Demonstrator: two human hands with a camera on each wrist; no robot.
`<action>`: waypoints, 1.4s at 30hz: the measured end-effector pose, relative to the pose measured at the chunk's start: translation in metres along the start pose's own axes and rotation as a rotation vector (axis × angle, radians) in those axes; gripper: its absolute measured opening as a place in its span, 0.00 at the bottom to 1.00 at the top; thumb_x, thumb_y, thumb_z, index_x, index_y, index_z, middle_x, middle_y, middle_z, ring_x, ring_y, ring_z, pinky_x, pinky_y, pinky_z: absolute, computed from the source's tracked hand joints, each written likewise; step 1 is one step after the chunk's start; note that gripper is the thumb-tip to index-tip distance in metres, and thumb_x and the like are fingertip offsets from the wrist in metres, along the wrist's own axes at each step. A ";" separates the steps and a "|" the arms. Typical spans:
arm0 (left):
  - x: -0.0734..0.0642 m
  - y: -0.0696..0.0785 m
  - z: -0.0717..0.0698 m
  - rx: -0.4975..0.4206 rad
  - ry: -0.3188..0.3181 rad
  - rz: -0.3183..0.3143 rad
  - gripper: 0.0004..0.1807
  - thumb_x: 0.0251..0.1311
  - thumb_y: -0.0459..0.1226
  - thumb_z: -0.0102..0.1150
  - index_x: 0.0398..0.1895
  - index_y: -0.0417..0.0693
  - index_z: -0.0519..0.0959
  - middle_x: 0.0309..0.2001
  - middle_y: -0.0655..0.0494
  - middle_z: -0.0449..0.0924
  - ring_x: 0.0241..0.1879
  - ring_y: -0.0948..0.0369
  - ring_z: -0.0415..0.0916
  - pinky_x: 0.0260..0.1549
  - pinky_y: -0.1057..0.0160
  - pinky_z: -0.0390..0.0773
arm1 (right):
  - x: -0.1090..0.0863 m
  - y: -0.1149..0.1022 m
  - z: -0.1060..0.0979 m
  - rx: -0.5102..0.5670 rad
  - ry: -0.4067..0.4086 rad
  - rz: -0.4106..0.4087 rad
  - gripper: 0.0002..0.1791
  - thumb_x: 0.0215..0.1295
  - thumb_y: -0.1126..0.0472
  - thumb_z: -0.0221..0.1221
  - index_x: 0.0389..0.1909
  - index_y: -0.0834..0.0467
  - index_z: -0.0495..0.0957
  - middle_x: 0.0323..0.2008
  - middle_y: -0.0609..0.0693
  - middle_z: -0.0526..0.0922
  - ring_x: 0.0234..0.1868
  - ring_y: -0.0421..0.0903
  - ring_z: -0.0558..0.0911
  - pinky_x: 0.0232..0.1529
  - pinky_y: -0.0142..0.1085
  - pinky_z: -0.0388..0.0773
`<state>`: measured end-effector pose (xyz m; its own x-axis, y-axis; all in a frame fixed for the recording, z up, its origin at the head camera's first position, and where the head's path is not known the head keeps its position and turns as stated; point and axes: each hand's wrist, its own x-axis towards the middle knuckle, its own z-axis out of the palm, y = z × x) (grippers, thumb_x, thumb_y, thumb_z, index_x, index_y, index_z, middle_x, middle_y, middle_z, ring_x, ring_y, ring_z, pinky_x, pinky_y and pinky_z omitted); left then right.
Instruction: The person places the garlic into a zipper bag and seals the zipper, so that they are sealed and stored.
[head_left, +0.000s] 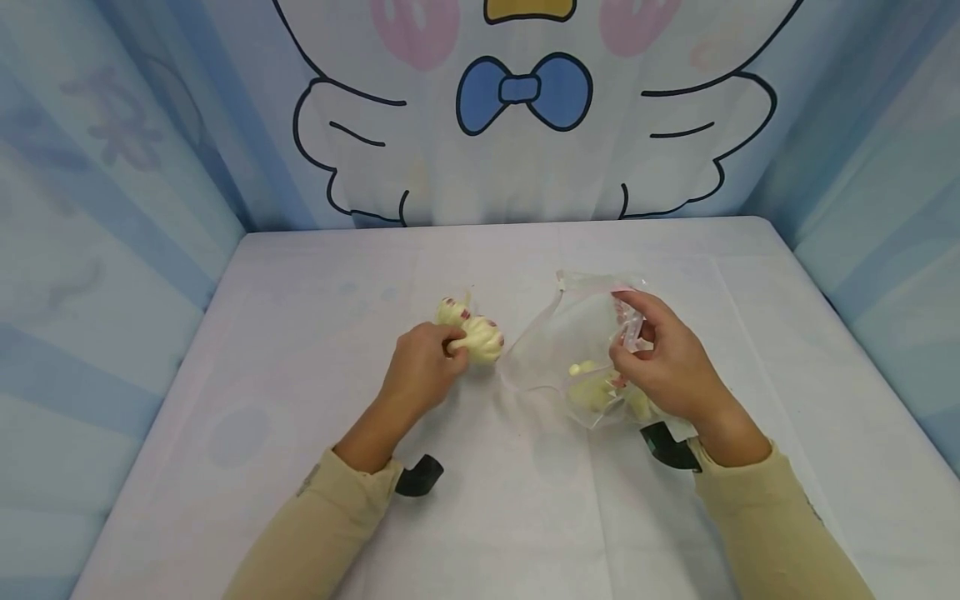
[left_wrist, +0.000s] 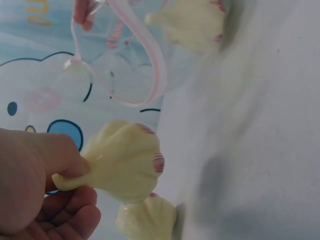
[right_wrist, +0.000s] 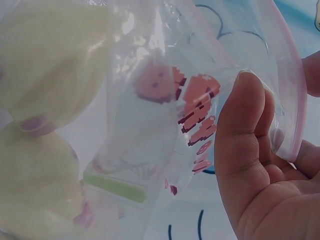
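Between thumb and fingers, my left hand pinches the thin stem of a pale cream garlic bulb with reddish-purple patches. In the left wrist view this garlic bulb hangs above the table, its round end away from the palm. A second garlic bulb lies just behind it on the cloth. My right hand grips the edge of a clear zip bag whose mouth gapes towards the left hand. Several garlic bulbs sit inside the bag. Pink print and a pinkish rim show in the right wrist view.
A white cloth covers the table. Blue-and-white curtains with cartoon figures close off the back and both sides. Each wrist carries a black camera mount below the beige sleeve.
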<state>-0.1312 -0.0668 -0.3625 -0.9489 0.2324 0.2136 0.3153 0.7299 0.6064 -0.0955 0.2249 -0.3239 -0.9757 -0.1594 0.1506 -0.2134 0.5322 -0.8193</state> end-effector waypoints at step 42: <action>-0.020 0.058 -0.010 -0.085 0.114 0.270 0.09 0.51 0.33 0.77 0.33 0.40 0.87 0.30 0.53 0.83 0.30 0.59 0.78 0.30 0.67 0.79 | -0.001 -0.001 0.001 -0.023 0.005 -0.016 0.35 0.66 0.72 0.57 0.74 0.62 0.59 0.61 0.61 0.68 0.46 0.55 0.76 0.37 0.25 0.79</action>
<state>-0.0942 -0.0355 -0.3235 -0.8243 0.3332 0.4577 0.5605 0.5942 0.5768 -0.0944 0.2233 -0.3236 -0.9723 -0.1644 0.1663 -0.2303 0.5487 -0.8037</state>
